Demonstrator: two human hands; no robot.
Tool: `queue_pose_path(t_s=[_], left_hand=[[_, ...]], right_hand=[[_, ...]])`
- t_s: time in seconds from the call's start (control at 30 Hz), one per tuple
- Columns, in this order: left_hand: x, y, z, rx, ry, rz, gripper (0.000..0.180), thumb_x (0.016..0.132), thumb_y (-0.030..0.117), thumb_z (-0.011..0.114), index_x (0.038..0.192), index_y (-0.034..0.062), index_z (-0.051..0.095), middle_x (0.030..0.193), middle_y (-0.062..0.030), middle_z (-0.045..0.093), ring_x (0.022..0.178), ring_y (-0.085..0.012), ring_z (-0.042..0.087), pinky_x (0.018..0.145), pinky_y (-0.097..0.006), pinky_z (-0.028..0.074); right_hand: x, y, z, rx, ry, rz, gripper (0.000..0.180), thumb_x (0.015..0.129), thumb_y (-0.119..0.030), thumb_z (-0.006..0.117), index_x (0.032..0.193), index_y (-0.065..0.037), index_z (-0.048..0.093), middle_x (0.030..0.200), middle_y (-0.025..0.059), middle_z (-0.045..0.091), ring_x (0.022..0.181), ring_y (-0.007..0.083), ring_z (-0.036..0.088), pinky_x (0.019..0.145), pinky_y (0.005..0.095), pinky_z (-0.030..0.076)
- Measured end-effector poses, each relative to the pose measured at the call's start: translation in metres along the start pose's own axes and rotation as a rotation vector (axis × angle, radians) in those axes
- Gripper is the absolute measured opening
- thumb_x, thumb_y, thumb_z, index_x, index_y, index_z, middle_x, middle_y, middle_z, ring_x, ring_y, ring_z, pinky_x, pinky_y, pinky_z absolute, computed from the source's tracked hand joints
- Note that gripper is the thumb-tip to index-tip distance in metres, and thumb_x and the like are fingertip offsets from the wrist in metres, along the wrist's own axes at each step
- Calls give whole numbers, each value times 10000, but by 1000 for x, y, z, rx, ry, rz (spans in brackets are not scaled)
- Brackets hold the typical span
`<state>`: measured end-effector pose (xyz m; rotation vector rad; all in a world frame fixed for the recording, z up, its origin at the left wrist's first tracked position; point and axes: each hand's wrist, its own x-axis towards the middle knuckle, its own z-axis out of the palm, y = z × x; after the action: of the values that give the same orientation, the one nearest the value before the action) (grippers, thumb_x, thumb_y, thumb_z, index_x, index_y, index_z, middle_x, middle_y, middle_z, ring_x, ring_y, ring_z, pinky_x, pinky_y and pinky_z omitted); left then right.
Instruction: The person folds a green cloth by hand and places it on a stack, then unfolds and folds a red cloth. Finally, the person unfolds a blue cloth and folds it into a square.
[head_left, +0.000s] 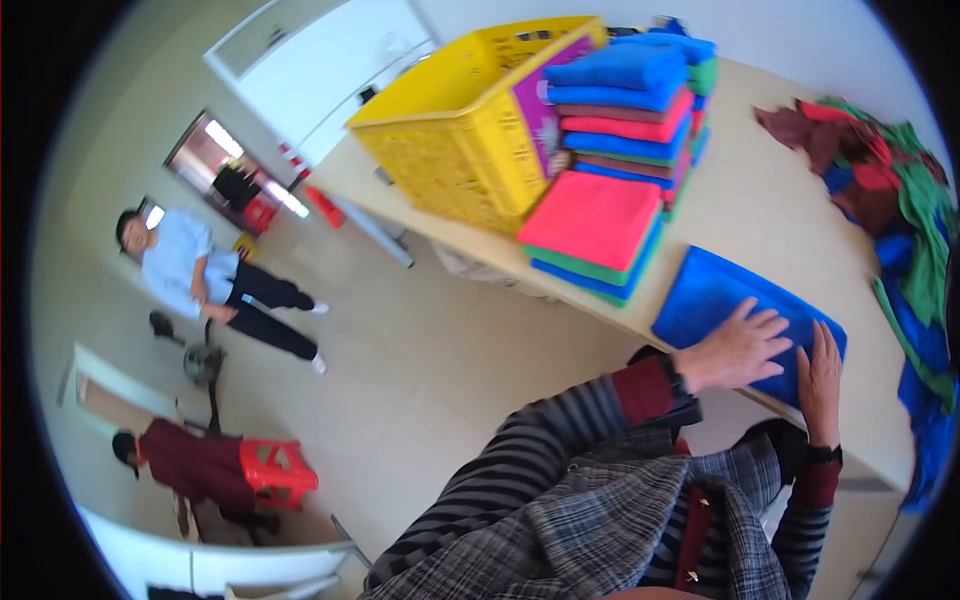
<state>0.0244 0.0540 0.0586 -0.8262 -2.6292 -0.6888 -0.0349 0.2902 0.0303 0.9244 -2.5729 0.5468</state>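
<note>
Folded blue towel [720, 295]: flat on counter [780, 210], near edge. Left hand [738, 350] open, palm down upon it; right hand [820, 378] open, edge-on, touching it just beside. Beyond the hands: folded towel stacks [600, 225], yellow crate [470, 130]; right, loose cloth heap [890, 170].

Blue cloth [720, 300] under both hands: soft matt towelling, slightly fuzzy. Folded stack [625, 110] beside it is the same cloth in pink, green, blue and brown, matt too. Loose pile [890, 170]: crumpled matt fabric. Crate [470, 130]: yellow moulded plastic, lattice walls, mild sheen. Bench [770, 190]: smooth pale laminate look, matt. Floor [420, 370]: smooth, light, faint gloss. Sleeves [560, 440]: striped knit and woven check.
</note>
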Motion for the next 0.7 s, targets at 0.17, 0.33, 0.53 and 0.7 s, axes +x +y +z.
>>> queue_pose_path(t_s=[0.17, 0.33, 0.53, 0.7], left_hand=[[1, -32, 22, 32, -62, -95, 578, 965, 472, 550, 1405, 97, 556, 1520, -191, 433, 1468, -370, 307, 1189, -599, 168], [-16, -47, 2, 82, -58, -269, 618, 973, 502, 516, 1452, 110, 517, 1570, -192, 373, 1491, -388, 252, 1196, -610, 129], [-32, -71, -2, 184, 35, -427, 642, 975, 514, 501, 1473, 109, 489, 1586, -199, 347, 1496, -398, 234, 1204, -602, 103], [-47, -74, -14, 184, 91, -546, 662, 977, 517, 496, 1501, 115, 456, 1602, -203, 321, 1507, -393, 211, 1210, -599, 84]], right_hand=[[-2, 12, 31, -253, -111, 141, 565, 1052, -322, 470, 1526, -33, 364, 1572, 192, 367, 1486, 354, 283, 1203, 457, 226], [2, 17, 28, -321, -163, 252, 592, 1060, -375, 437, 1552, -60, 339, 1620, 160, 305, 1520, 325, 224, 1224, 456, 179], [6, 21, 29, -312, -157, 273, 596, 1062, -387, 430, 1558, -71, 332, 1629, 145, 293, 1524, 319, 215, 1225, 454, 180], [6, 25, 32, -304, -168, 241, 595, 1066, -392, 418, 1561, -73, 328, 1631, 139, 289, 1522, 318, 224, 1218, 458, 200]])
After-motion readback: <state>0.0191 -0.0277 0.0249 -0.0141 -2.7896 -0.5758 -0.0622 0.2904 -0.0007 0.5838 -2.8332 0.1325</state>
